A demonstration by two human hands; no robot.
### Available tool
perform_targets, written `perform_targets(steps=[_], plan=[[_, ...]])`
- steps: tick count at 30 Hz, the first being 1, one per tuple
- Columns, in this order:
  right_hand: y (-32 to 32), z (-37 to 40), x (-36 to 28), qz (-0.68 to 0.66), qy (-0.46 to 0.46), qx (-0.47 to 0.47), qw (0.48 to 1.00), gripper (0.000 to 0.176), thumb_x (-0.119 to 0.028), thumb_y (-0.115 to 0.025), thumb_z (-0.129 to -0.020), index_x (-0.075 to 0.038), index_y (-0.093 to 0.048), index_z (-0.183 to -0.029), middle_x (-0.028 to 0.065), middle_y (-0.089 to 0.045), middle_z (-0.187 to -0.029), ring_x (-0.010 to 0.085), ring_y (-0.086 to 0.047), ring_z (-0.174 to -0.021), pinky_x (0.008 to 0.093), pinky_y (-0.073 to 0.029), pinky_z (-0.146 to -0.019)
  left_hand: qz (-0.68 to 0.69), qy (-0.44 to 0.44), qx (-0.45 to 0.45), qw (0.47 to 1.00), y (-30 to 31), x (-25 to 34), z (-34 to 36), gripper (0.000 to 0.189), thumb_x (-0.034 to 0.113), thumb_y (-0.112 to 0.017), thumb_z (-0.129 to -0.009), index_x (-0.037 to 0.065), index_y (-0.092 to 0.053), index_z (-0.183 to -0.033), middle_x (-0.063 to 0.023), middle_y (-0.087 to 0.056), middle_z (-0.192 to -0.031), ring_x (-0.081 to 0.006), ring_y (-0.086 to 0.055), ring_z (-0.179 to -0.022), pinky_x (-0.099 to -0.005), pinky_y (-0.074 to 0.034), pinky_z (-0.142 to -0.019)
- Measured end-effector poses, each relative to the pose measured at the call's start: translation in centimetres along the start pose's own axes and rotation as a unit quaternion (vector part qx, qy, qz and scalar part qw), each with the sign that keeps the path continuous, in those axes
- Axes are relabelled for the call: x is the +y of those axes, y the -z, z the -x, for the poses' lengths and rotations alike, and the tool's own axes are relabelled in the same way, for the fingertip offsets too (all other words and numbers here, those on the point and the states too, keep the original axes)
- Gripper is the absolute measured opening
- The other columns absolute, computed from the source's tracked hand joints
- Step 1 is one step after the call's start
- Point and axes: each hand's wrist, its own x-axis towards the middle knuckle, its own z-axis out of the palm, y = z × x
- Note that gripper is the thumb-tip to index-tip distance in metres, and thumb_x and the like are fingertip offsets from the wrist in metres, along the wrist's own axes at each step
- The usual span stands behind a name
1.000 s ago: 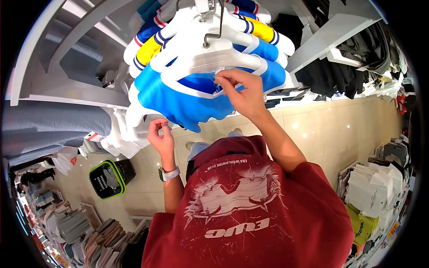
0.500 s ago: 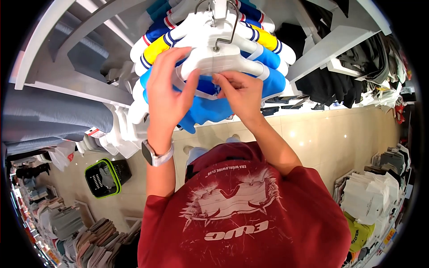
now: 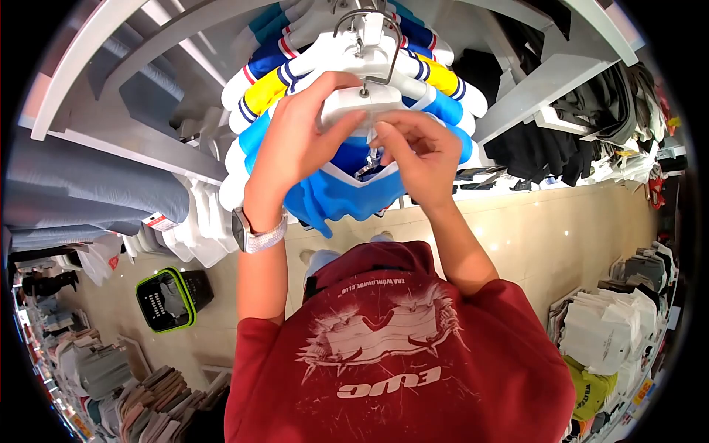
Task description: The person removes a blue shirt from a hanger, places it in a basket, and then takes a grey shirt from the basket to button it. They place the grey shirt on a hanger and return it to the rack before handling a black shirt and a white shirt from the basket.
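Note:
A blue shirt with a white-edged V-neck hangs on a white hanger at the front of the rail. My left hand, with a watch on the wrist, is closed around the left part of this hanger, thumb in front and fingers over the top. At the neckline, the thumb and forefinger of my right hand are pinched together beside a thin pale strip. Whether the strip is between those fingertips is hard to see. A small shiny patch shows inside the collar.
More shirts with yellow sleeves hang behind on the rail, between grey rack panels. A black basket with a green rim stands on the floor to the left. Folded clothes lie in stacks at the lower right.
The hanger and blue shirt have come slightly toward me and to the right, along with both hands. The pale strip now shows more plainly below my right fingertips.

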Motion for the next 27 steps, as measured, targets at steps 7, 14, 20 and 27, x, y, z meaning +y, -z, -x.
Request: perform_targets(steps=[7,14,20,27], plan=[[1.1,-0.7,-0.4,0.016,-0.018,-0.062,0.998,0.01,-0.005,-0.064,-0.085,0.001,-0.065,-0.093,0.0063,-0.066,-0.069,0.0056,-0.054,-0.052,0.018,-0.041,-0.048,0.093,-0.027,0.06,0.993,-1.2,-0.6,-1.2,0.023,0.009,-0.068,-0.08,0.0,-0.065,-0.1,-0.0102,-0.068,-0.092,-0.0171,-0.064,-0.075,-0.0258,-0.049,-0.066],[1.6,-1.3,-0.7,0.053,-0.004,-0.079,0.995,0.012,-0.008,-0.063,-0.086,0.001,-0.065,-0.094,0.006,-0.066,-0.066,0.0053,-0.053,-0.05,0.0186,-0.04,-0.048,0.171,0.018,0.088,0.981,-1.3,0.4,-1.6,0.015,0.007,-0.067,-0.081,-0.003,-0.067,-0.092,-0.0076,-0.068,-0.084,-0.0113,-0.063,-0.08,-0.0237,-0.049,-0.073],[1.7,-1.4,-0.7,0.052,-0.009,-0.086,0.995,0.012,-0.007,-0.062,-0.086,0.001,-0.063,-0.094,0.0059,-0.066,-0.067,0.0053,-0.052,-0.05,0.0187,-0.04,-0.048,0.181,0.045,0.086,0.979,-1.3,0.8,-1.6,0.016,0.006,-0.067,-0.081,-0.003,-0.068,-0.093,-0.0069,-0.068,-0.084,-0.0102,-0.062,-0.078,-0.0228,-0.048,-0.07],[1.8,-0.7,0.3,0.045,-0.046,-0.099,0.993,0.011,-0.007,-0.06,-0.087,0.0,-0.063,-0.095,0.0053,-0.065,-0.069,0.0058,-0.053,-0.053,0.0187,-0.04,-0.049,0.215,0.04,0.086,0.972,-1.5,-0.3,-1.5,0.015,0.005,-0.066,-0.081,-0.003,-0.069,-0.094,-0.007,-0.068,-0.089,-0.0098,-0.061,-0.08,-0.0223,-0.047,-0.074]])
